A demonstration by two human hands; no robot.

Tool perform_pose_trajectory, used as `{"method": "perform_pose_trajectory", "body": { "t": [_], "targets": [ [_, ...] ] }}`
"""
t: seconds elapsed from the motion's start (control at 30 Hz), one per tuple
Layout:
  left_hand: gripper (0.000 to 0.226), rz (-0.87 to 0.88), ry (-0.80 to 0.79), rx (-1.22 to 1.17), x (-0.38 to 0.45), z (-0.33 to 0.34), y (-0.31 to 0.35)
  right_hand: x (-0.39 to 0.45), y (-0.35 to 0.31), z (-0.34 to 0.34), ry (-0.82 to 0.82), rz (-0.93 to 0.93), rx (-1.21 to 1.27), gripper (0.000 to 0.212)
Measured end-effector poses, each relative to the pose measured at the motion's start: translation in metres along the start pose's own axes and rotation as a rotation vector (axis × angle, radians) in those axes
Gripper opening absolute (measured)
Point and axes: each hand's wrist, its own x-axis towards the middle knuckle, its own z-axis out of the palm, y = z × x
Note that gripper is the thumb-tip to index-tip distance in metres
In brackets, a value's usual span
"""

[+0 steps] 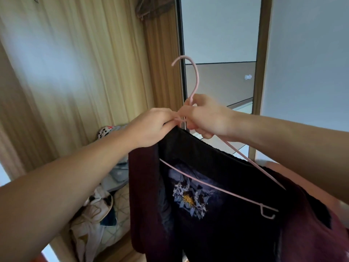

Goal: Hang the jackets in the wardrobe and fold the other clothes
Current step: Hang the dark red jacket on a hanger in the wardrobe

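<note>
A dark jacket (217, 167) with maroon sleeves and a printed emblem hangs in front of me, partly on a pink wire hanger (196, 78). My right hand (205, 118) grips the hanger just below its hook. My left hand (153, 127) pinches the jacket's collar edge against the hanger's neck. One hanger arm runs over the right shoulder of the jacket; the bottom bar crosses in front of the emblem. The hook points up and to the left, level with the wardrobe's edge.
A mirrored wardrobe door (221, 44) with a wooden frame (262, 53) stands straight ahead. Beige curtains (75, 72) hang at the left. Below them a heap of clothes and bedding (100, 210) lies on a surface.
</note>
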Motion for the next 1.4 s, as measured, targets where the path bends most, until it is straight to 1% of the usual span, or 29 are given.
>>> {"method": "perform_pose_trajectory", "body": {
  "t": [0.13, 0.2, 0.27, 0.3, 0.37, 0.4, 0.43, 0.5, 0.53, 0.6, 0.67, 0.77, 0.87, 1.0, 1.03, 1.13, 1.2, 1.23, 1.3, 1.4],
  "targets": [
    [0.020, 0.042, 0.039, 0.068, 0.010, 0.001, -0.008, -0.018, 0.014, -0.024, -0.020, -0.043, -0.084, 0.028],
    [0.019, 0.048, 0.081, 0.080, 0.013, 0.000, -0.015, -0.037, 0.034, -0.045, -0.070, -0.054, -0.212, 0.032],
    [0.020, 0.036, 0.128, 0.088, 0.012, -0.004, -0.025, -0.063, 0.059, -0.062, -0.132, -0.030, -0.372, 0.043],
    [0.019, 0.035, 0.154, 0.094, 0.012, -0.006, -0.030, -0.074, 0.071, -0.071, -0.138, -0.016, -0.390, 0.045],
    [0.018, 0.037, 0.205, 0.117, 0.010, -0.009, -0.036, -0.089, 0.090, -0.084, -0.130, 0.000, -0.328, 0.037],
    [0.017, 0.038, 0.219, 0.124, 0.010, -0.010, -0.039, -0.094, 0.099, -0.090, -0.121, -0.002, -0.337, 0.037],
    [0.017, 0.035, 0.228, 0.131, 0.010, -0.012, -0.041, -0.099, 0.107, -0.096, -0.094, -0.031, -0.413, 0.040],
    [0.018, 0.032, 0.227, 0.140, 0.007, -0.014, -0.044, -0.099, 0.120, -0.106, -0.030, -0.121, -0.693, 0.042],
    [0.020, 0.034, 0.215, 0.136, 0.006, -0.015, -0.045, -0.099, 0.123, -0.108, -0.016, -0.162, -0.793, 0.046],
    [0.030, 0.016, 0.186, 0.131, 0.003, -0.015, -0.044, -0.095, 0.126, -0.111, -0.037, -0.231, -0.848, 0.055],
    [0.039, -0.023, 0.160, 0.158, -0.003, -0.015, -0.046, -0.092, 0.127, -0.111, -0.038, -0.274, -0.856, 0.056],
    [0.034, -0.051, 0.183, 0.222, -0.015, -0.012, -0.053, -0.086, 0.129, -0.104, 0.035, -0.349, -0.865, 0.054],
    [0.031, -0.070, 0.203, 0.249, -0.022, -0.005, -0.053, -0.074, 0.119, -0.084, 0.081, -0.406, -0.805, 0.042],
    [0.052, -0.146, 0.205, 0.243, -0.027, -0.010, -0.058, -0.057, 0.095, -0.068, 0.005, -0.371, -0.724, 0.038],
    [0.050, -0.152, 0.213, 0.229, -0.030, -0.013, -0.062, -0.054, 0.088, -0.066, -0.031, -0.349, -0.698, 0.036],
    [0.031, -0.153, 0.225, 0.174, -0.037, -0.020, -0.071, -0.050, 0.068, -0.060, -0.126, -0.233, -0.581, 0.035],
    [0.020, -0.184, 0.207, 0.147, -0.039, -0.022, -0.076, -0.045, 0.059, -0.051, -0.162, -0.197, -0.536, 0.030],
    [0.018, -0.209, 0.197, 0.142, -0.039, -0.022, -0.078, -0.042, 0.054, -0.047, -0.159, -0.195, -0.516, 0.027],
    [0.019, -0.275, 0.192, 0.146, -0.039, -0.025, -0.080, -0.033, 0.041, -0.042, -0.115, -0.185, -0.467, 0.027],
    [0.023, -0.358, 0.245, 0.177, -0.036, -0.030, -0.080, -0.019, 0.018, -0.040, -0.065, -0.173, -0.429, 0.030]
  ]
}}
